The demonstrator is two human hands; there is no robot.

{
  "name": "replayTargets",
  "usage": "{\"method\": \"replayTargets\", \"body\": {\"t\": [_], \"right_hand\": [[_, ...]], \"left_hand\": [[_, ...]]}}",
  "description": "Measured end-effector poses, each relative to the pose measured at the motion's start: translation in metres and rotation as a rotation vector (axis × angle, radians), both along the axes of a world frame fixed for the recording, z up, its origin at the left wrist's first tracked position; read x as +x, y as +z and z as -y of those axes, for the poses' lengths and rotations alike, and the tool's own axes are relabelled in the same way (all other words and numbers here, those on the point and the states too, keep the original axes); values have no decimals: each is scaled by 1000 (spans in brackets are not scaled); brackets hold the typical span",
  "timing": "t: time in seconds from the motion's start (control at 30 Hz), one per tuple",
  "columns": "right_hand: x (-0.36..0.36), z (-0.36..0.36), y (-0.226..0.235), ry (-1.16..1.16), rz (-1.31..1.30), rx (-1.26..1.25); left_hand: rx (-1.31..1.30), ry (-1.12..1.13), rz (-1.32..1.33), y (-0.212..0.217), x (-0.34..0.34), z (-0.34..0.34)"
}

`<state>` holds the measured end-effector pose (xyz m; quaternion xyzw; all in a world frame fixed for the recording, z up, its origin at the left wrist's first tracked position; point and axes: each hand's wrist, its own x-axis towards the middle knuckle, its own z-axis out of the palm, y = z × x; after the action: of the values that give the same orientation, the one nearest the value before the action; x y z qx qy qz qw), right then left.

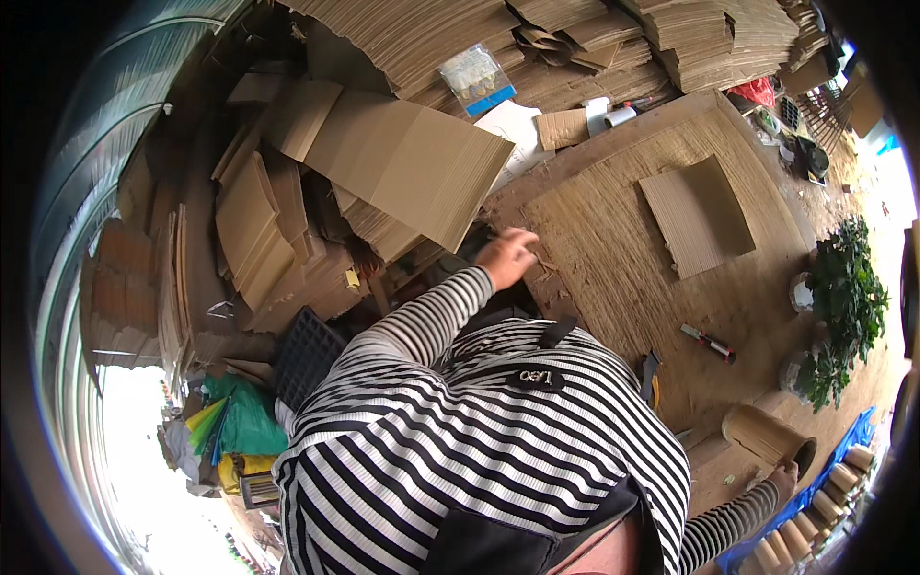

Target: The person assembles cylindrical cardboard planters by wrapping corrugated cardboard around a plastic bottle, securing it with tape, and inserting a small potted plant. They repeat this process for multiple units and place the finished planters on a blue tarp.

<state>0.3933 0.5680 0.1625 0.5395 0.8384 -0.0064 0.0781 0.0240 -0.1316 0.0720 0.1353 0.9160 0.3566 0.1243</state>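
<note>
My left hand (pixel 509 257) hovers over the near left corner of the wooden table, its fingers loosely apart and slightly blurred, with nothing visible in them. Close by, a stack of flat cardboard sheets (pixel 414 153) juts out toward the table. At the lower right, my right hand (pixel 785 476) grips the rim of a brown cardboard tube (pixel 765 433); part of the hand is hidden. A creased cardboard piece (pixel 698 216) lies on the wooden table (pixel 585 278). Nearer me on the tabletop is a utility knife (pixel 709 343) with a red-and-black end.
Tall cardboard stacks (pixel 431 48) line the back. Folded cardboard leans at left, above a black plastic tray (pixel 309 353) and a green bag (pixel 251 417). A leafy plant (pixel 847 311) stands on the right. Several small cardboard tubes (pixel 795 537) rest on blue sheeting at lower right.
</note>
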Motion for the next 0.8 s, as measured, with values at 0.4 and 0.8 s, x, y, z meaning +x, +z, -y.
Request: {"method": "replayTargets", "body": {"t": [0.4,0.8], "right_hand": [[-56,77,15,459,-367,517],[-111,253,-125,689,354,-336]], "left_hand": [[151,57,-186,-33,-55,4],[-445,83,-328,6,-107,33]]}}
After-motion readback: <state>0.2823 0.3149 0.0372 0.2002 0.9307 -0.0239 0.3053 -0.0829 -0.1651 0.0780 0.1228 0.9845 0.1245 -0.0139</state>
